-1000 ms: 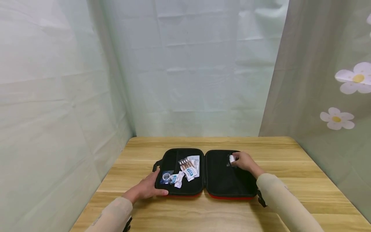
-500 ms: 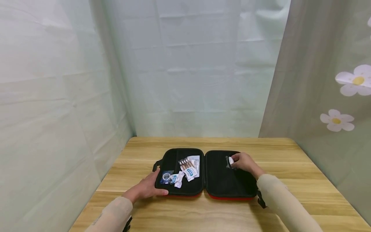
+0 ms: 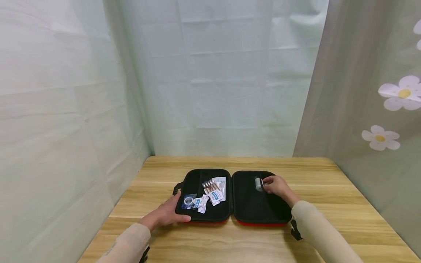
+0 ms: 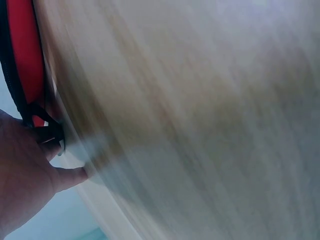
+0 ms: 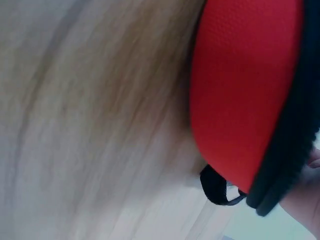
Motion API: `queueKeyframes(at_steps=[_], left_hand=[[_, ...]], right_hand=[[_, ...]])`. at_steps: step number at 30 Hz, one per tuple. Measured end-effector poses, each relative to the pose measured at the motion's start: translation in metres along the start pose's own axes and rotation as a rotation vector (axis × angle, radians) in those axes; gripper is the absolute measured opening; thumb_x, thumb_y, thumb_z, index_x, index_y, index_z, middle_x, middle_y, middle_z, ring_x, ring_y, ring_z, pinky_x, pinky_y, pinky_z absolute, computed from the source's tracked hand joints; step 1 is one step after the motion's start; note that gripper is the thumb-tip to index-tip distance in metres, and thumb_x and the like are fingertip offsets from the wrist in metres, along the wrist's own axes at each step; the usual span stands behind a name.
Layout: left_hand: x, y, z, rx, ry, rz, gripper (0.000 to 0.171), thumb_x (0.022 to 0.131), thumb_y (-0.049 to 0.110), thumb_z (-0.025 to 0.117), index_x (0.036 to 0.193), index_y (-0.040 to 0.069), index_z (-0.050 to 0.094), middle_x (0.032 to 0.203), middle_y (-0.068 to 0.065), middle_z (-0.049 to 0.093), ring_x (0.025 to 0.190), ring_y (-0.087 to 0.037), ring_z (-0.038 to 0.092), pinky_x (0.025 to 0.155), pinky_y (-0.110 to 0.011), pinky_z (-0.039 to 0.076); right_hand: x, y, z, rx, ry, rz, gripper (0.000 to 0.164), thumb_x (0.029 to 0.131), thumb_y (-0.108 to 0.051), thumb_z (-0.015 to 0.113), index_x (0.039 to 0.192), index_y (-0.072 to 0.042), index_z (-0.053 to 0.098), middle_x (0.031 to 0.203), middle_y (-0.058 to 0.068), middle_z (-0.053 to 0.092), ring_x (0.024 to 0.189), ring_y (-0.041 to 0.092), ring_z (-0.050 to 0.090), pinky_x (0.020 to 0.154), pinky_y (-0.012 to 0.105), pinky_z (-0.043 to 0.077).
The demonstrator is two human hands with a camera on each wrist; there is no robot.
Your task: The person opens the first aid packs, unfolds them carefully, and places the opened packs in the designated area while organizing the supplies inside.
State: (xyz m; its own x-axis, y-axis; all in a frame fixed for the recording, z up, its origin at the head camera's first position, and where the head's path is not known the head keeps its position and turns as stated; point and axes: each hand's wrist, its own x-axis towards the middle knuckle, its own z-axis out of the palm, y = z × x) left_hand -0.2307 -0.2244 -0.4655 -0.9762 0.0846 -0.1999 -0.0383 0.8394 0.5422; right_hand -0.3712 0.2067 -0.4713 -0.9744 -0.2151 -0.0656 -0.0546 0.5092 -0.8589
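An unfolded case (image 3: 232, 215), black inside and red outside, lies on the wooden table. My left hand (image 3: 167, 211) rests at its left front corner, thumb along the front edge and fingers at the side. The left wrist view shows those fingers (image 4: 70, 178) near the case's black strap handle (image 4: 47, 131). Over the right half, my right hand (image 3: 277, 187) pinches the right end of a small whitish roll (image 3: 258, 184) in clear wrap. In the right wrist view the case's red shell (image 5: 240, 95) hides most of that hand.
In the left half lie a packet of brown-tipped sticks (image 3: 210, 186), a white printed sachet (image 3: 216, 196), crumpled white wrappers (image 3: 202, 204) and a wrapped tape roll (image 3: 189, 201). The wooden table (image 3: 223, 244) is enclosed by pale curtains (image 3: 227, 91) behind and at both sides.
The whitish roll shows more fully, left of my right fingertips; earlier they covered more of it. My right hand has shifted slightly. My left hand has stayed put.
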Motion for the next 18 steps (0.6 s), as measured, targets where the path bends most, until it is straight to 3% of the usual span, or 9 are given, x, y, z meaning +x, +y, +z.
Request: queueKeyframes(at_steps=[8, 13, 18], left_hand=[[0.002, 0.000, 0.000, 0.003, -0.010, -0.014, 0.124, 0.071, 0.062, 0.081, 0.156, 0.000, 0.017, 0.156, -0.030, 0.025, 0.141, -0.048, 0.027, 0.110, -0.065, 0.023], [0.001, 0.002, 0.000, 0.002, -0.015, -0.017, 0.124, 0.070, 0.062, 0.081, 0.157, 0.000, 0.017, 0.156, -0.030, 0.024, 0.141, -0.049, 0.026, 0.111, -0.065, 0.023], [0.001, 0.001, 0.000, 0.023, -0.012, -0.013, 0.124, 0.070, 0.062, 0.081, 0.157, 0.000, 0.017, 0.156, -0.031, 0.025, 0.141, -0.049, 0.026, 0.111, -0.065, 0.023]], right_hand=[[-0.003, -0.005, 0.004, 0.171, 0.031, 0.072, 0.032, 0.097, 0.002, 0.049, 0.124, 0.019, 0.055, 0.098, 0.022, 0.064, 0.069, 0.015, 0.061, 0.063, 0.027, 0.056], [-0.002, -0.005, 0.010, 0.206, 0.063, 0.101, 0.034, 0.101, -0.007, 0.051, 0.124, 0.017, 0.057, 0.099, 0.019, 0.062, 0.068, 0.014, 0.057, 0.062, 0.025, 0.054], [-0.003, -0.009, 0.017, 0.232, 0.048, 0.139, 0.039, 0.101, -0.015, 0.055, 0.127, 0.014, 0.056, 0.083, 0.007, 0.057, 0.066, 0.012, 0.051, 0.062, 0.025, 0.051]])
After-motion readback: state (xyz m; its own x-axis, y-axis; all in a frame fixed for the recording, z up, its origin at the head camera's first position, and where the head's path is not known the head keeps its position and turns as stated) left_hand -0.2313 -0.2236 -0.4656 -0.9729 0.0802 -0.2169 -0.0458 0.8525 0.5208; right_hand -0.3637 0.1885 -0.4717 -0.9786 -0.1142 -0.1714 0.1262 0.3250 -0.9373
